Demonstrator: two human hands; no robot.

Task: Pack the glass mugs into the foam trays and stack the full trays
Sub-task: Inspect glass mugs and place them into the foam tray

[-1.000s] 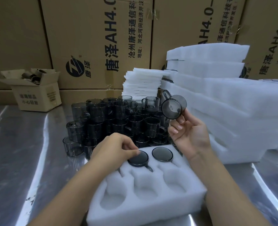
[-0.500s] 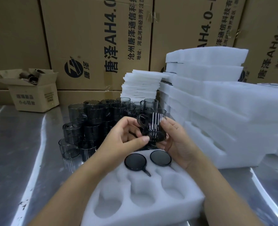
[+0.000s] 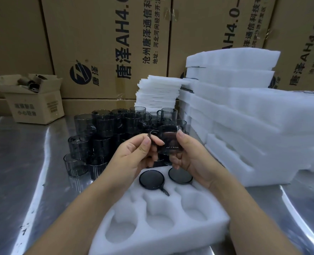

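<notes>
A smoky grey glass mug (image 3: 169,142) is held upright in the air between both hands, above the far end of a white foam tray (image 3: 163,218). My left hand (image 3: 134,155) pinches its handle; my right hand (image 3: 191,157) grips its body from the right. Two mugs (image 3: 152,180) (image 3: 180,175) sit in the tray's far pockets, bases up. The three near pockets hold nothing. Behind the hands stands a cluster of loose grey mugs (image 3: 101,133) on the steel table.
White foam trays (image 3: 244,115) are piled high at the right, and a stack of thin foam sheets (image 3: 158,92) stands behind the mugs. A small open carton (image 3: 32,105) sits at the far left. Large printed cartons (image 3: 106,46) wall off the back. The shiny table (image 3: 23,181) spreads left.
My right hand brought the mug down from up high to the centre and turned it upright. My left hand left the packed mug in the tray and took the held mug's handle.
</notes>
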